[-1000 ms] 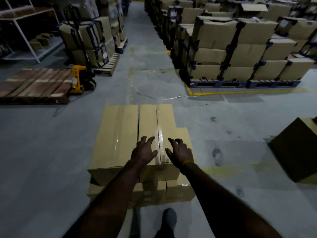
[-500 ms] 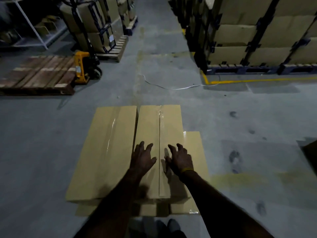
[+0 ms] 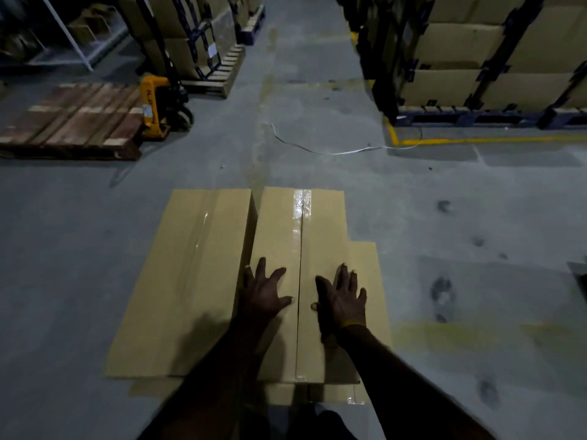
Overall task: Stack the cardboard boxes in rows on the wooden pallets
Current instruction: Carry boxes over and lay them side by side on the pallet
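Observation:
Two long cardboard boxes lie side by side on top of a low stack in front of me: the left box [image 3: 184, 281] and the taped right box [image 3: 301, 236]. A lower box [image 3: 371, 281] juts out at the right beneath them. My left hand [image 3: 265, 295] rests flat on the right box, left of its tape seam, fingers spread. On the other side of the seam my right hand [image 3: 343, 300] lies flat too, near the box's right edge. Neither hand grips anything. An empty wooden pallet [image 3: 70, 122] lies at the far left.
A yellow pallet jack [image 3: 155, 106] stands beside the empty pallet. Strapped box stacks on pallets [image 3: 476, 58] fill the right, bounded by a yellow floor line [image 3: 476, 141]. More stacked boxes [image 3: 190, 42] stand behind the jack. A loose white strap [image 3: 333, 150] lies on the concrete floor.
My view has tipped further down and closer over the stack. Both hands have spread apart from the seam, the right one sliding toward the box's right edge.

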